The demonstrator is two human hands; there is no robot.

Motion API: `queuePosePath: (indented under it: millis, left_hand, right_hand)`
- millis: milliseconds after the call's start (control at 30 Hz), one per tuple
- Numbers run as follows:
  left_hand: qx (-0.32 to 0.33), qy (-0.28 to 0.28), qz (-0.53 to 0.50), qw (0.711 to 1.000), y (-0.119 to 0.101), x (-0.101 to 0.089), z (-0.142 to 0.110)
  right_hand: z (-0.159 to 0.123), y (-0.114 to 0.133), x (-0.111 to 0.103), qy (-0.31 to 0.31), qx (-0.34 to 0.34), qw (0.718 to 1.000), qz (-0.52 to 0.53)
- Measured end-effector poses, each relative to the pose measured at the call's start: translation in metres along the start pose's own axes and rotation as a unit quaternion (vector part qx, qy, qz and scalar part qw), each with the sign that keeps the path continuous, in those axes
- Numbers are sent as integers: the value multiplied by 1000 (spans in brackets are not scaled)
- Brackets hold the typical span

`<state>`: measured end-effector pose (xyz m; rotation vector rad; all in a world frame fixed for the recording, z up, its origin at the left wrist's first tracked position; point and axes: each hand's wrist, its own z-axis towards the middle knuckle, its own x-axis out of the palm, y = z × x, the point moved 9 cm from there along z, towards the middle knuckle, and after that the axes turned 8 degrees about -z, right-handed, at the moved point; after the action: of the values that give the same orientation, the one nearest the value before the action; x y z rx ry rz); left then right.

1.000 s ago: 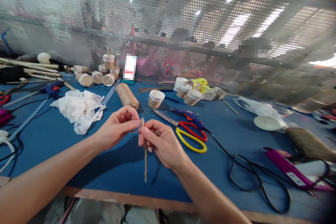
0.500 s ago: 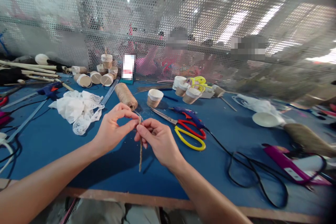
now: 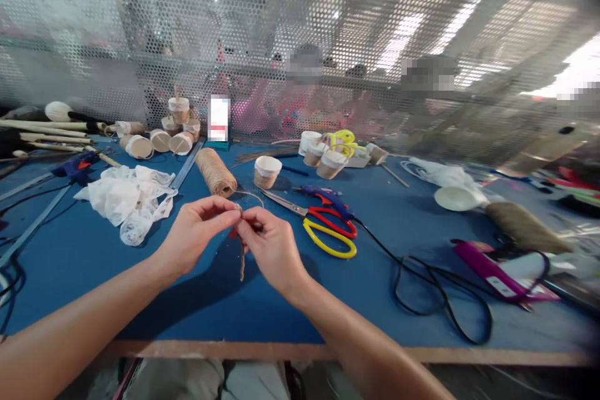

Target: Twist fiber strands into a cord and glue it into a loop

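Observation:
Over the middle of the table my left hand [image 3: 199, 231] and my right hand [image 3: 272, 247] meet, fingertips pinched together. Both are closed on a short piece of twisted jute twine [image 3: 242, 265]; its loose tail hangs below my right fingers. The upper end is mostly hidden by the fingertips. Just beyond lies a spool of jute twine [image 3: 214, 172], with a thin strand trailing from it towards my hands. A small twine-wrapped cup with a white rim [image 3: 267, 172] stands right of the spool. Scissors with red and yellow handles [image 3: 330, 237] lie to the right, blades partly apart.
A blue glue gun [image 3: 328, 197] lies by the scissors, its black cord running right to a purple power strip [image 3: 487, 275]. Crumpled white plastic [image 3: 129, 197] is at left. More wrapped cups [image 3: 180, 137] sit at the back near a phone [image 3: 219, 119], before a perforated metal screen [image 3: 262, 31].
The view has shifted slightly, moving the table items left in the picture. My fingertips have drawn closer together, and less of the hanging twine shows.

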<state>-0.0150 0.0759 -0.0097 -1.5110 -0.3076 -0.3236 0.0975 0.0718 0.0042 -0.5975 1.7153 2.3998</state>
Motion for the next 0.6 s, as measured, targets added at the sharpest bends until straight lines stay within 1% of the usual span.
queuePosePath:
  millis: [67,133,200,233,267,300,333,367,400,467,533,600]
  left_hand:
    - [12,-12,3,1000,-3,-2,1]
    - [21,-21,-7,1000,-9,-4,2]
    - [25,-26,-16,999,-16,-7,3]
    - [23,-23,-15,999,-20,-7,3]
    - [18,-16,-13,1000,-22,-7,3]
    - [10,-9,-12,1000,-24,-6,2]
    - [-4,0,-12,1000,-24,-5,2]
    - [-21,10,-11,1000,-22,-5,1]
    - [-40,18,-11,999,-19,-5,0]
    - [-78,31,-13,996,-10,-5,-3]
    - [-104,39,-21,994,-2,-6,-5]
    - [-124,43,-33,991,5,-7,-6]
  right_hand:
    - [0,4,3,19,-24,999,-23]
    - [2,9,0,40,-44,997,-48]
    - [6,10,-15,39,-42,992,-116]
    - [9,7,-26,38,-29,983,-179]
    - [12,2,-40,28,-6,964,-264]
    - [13,-7,-56,26,31,928,-370]
    - [14,-20,-71,42,78,873,-479]
    - [13,-30,-86,43,108,849,-516]
    - [13,-40,-98,51,128,835,-533]
    - [10,-61,-113,81,162,812,-555]
    - [8,-77,-118,106,178,801,-562]
    - [9,-86,-120,110,187,794,-567]
